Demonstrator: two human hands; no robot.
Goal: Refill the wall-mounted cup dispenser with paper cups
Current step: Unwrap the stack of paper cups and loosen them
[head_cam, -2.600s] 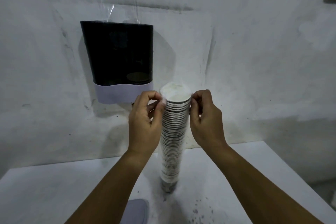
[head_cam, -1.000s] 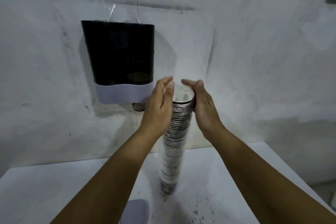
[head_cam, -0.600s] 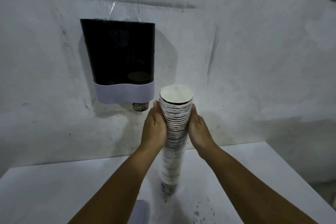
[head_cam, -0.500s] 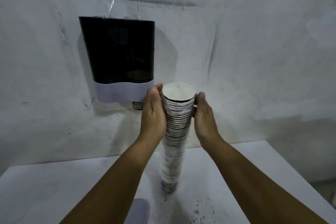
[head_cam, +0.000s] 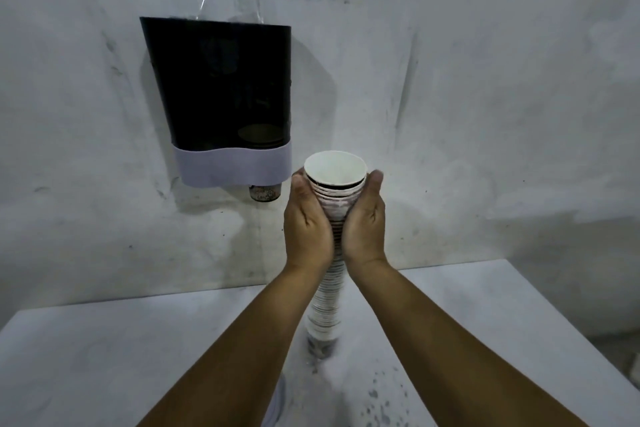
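Tall stack of paper cups (head_cam: pixel 330 270) standing mouth-up near the middle of the white counter (head_cam: pixel 104 357), clasped high up between left hand (head_cam: pixel 306 229) and right hand (head_cam: pixel 365 225), fingers wrapped round the upper cups. Probably light but whippy: thin paper, easily crushed, nested sleeve apt to bend or separate if lifted only by the top. Better held lower as well. Dark wall-mounted dispenser (head_cam: pixel 221 90) up left on a scuffed grey wall, one cup peeking below. Counter speckled near its front edge.
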